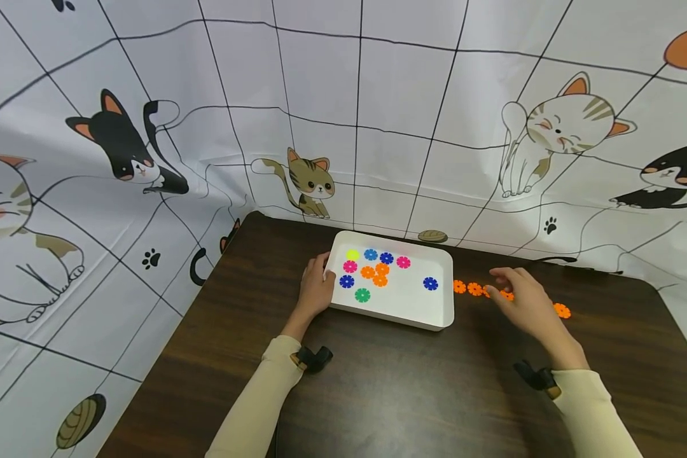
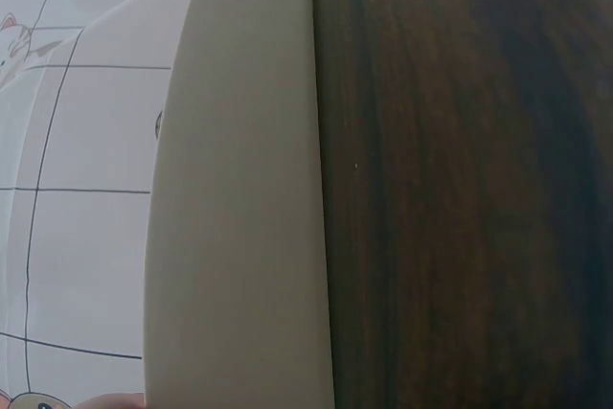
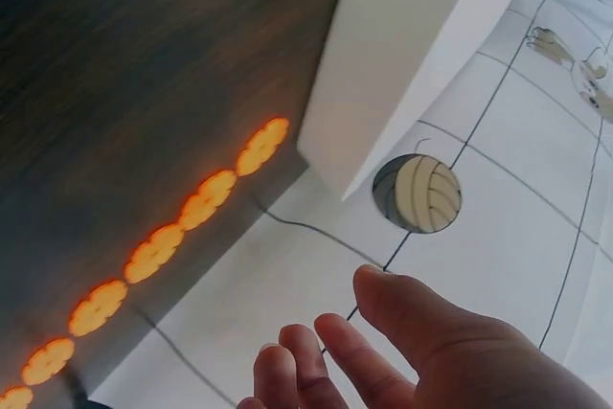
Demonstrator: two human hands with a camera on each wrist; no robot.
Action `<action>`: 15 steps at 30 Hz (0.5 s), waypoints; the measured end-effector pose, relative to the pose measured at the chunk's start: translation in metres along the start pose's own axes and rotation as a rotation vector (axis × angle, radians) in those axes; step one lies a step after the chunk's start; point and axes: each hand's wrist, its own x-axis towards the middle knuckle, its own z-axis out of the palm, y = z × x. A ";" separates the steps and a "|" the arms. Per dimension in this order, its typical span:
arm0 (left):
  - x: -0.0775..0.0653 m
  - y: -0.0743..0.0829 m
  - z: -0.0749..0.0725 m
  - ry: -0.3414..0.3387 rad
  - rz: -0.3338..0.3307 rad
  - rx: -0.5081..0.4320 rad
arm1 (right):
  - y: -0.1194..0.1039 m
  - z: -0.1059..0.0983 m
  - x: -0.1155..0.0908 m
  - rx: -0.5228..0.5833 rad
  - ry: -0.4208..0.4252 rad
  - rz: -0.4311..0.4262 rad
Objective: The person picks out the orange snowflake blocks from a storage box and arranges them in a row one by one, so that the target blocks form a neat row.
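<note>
In the head view, the left hand (image 1: 317, 286) grips the left rim of a white tray (image 1: 406, 305), which sits near the far edge of the table (image 1: 378, 394). Coloured discs (image 1: 362, 295) lie in it, to the right of that hand. An orange row of discs (image 1: 474, 289) runs from beside the tray toward the table's far right corner; the right hand, its fingers loosely bent, partly hides it. The left wrist view is mostly the tray's outer wall. The right wrist view shows the right hand (image 3: 412, 352) holding nothing, thumb and fingers parted, away from the row.
</note>
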 end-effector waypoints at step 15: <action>0.000 -0.001 -0.001 0.000 0.003 -0.001 | -0.042 0.016 0.022 0.045 -0.027 -0.047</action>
